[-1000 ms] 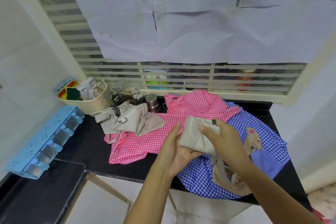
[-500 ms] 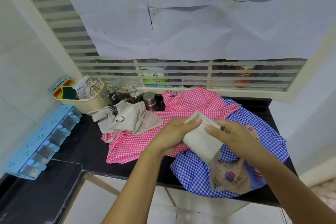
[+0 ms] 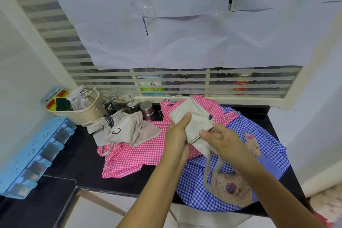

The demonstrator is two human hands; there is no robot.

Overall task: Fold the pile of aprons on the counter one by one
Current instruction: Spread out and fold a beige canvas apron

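– While my left hand (image 3: 175, 134) grips the folded beige apron (image 3: 194, 116) above the counter (image 3: 74, 157), my right hand (image 3: 227, 143) pinches its lower corner.
– Change?
– Bundle turned upright; straps (image 3: 208, 168) now hang loose, so tucking likely remains. Pink apron (image 3: 140, 152) and blue apron (image 3: 192, 181) lie unfolded beneath.

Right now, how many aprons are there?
4: a folded beige apron held up in front, a crumpled beige apron on the left, a pink checked apron mid-counter, a blue checked apron on the right. Others may hide underneath.
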